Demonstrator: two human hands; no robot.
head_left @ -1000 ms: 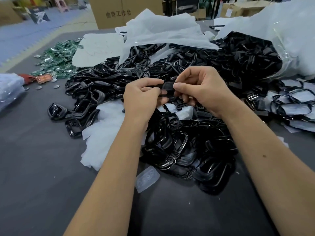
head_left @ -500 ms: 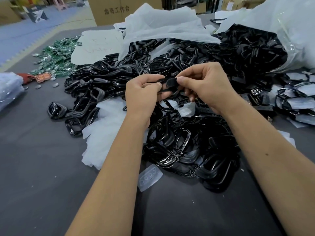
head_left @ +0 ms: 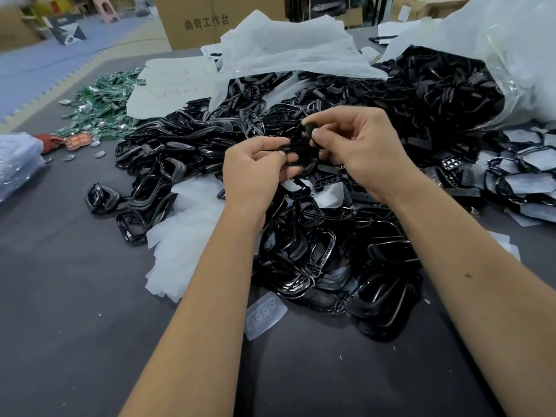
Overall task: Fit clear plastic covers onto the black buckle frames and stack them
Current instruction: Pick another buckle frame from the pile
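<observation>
Both hands are on one black frame (head_left: 296, 152), held up over the pile (head_left: 316, 251). Left hand (head_left: 252, 173) pinches its near-left end, right hand (head_left: 358, 145) pinches the far-right end, so it runs across between them. Can't make out a clear cover on it.

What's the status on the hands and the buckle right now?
Left hand and right hand both pinching one black frame. Loose clear cover on table. Nothing blocking.

frames (head_left: 301, 260) on table (head_left: 75, 326) — bag (head_left: 511, 55) behind
</observation>
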